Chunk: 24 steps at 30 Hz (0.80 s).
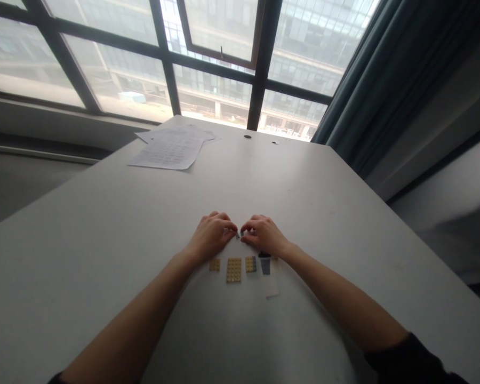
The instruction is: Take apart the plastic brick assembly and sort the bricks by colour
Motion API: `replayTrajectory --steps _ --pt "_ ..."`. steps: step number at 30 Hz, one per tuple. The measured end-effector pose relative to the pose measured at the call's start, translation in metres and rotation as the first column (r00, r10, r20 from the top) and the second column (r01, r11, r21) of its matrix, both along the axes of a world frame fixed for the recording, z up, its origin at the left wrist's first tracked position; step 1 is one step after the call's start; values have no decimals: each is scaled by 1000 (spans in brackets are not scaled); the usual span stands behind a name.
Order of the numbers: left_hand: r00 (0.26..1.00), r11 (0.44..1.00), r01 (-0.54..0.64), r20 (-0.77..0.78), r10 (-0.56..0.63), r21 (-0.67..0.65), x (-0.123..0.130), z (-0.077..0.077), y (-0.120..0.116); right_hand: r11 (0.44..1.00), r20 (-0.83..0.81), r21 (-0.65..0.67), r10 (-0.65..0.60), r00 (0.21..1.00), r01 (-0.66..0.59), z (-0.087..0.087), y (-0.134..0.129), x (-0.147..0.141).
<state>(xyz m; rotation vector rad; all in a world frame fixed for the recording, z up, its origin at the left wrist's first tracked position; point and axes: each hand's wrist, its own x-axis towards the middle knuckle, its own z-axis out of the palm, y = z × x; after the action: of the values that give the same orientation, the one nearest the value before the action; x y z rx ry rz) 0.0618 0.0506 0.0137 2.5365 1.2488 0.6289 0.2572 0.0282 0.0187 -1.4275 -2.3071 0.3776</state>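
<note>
My left hand [215,232] rests on the white table with thumb and fingertips pinched on a small grey building brick [237,235]. Facing it, my right hand [263,233] pinches another small grey brick [242,232]; the two pieces are close together, and I cannot tell whether they touch. Nearer to me lie a small tan plate [215,265], a larger studded tan plate [234,270], and a tan and grey piece [250,264]. A dark grey piece [265,266] lies under my right wrist, with black parts partly hidden behind it.
A pale, see-through strip [272,289] lies near the dark grey piece. Printed paper sheets [170,146] are spread at the table's far left. Two round holes [248,137] sit near the far edge of the table [104,224], before the windows. A dark curtain [368,74] hangs at right.
</note>
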Motion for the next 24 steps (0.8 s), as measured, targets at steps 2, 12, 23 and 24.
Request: replayTrajectory --steps 2,12,23,24 --pt "1000 1000 24 7 -24 3 3 -1 -2 1000 27 -2 12 1000 -12 2 -3 1" --pt "995 995 98 6 -98 11 15 0 -12 998 126 26 45 991 -49 12 -28 14" --pt "993 992 118 -28 -117 34 21 3 -19 999 80 40 -16 997 13 10 -36 23" --pt "994 993 105 -24 -104 45 20 2 -19 998 39 54 -37 999 35 11 -38 26"
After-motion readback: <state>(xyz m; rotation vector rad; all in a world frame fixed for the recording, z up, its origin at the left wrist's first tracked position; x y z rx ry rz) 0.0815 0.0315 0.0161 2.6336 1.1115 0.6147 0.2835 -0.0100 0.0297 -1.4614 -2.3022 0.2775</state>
